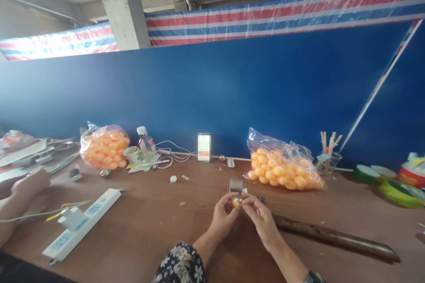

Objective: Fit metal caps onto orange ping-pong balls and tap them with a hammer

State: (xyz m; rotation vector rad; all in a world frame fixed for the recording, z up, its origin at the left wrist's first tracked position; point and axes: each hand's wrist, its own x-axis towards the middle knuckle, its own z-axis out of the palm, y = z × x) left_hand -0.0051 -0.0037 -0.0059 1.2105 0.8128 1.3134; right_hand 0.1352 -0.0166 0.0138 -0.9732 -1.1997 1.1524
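Observation:
My left hand (223, 216) and my right hand (263, 220) meet over the table, their fingertips pinched around a small shiny silver piece with orange on its lower left (238, 200). What exactly this piece is, I cannot make out. Just beyond my fingers sits a small grey metallic block (236, 185). To the right of my right hand lies a long, dark brown wooden stick (335, 235); its near-hand end is partly hidden.
Clear bags of orange balls stand at right (282, 171) and left (108, 148). A white power strip (96, 210) lies front left, beside another person's hand (31, 185). A lit screen (203, 148) leans on the blue partition (199, 88). Tape rolls (400, 193) are far right.

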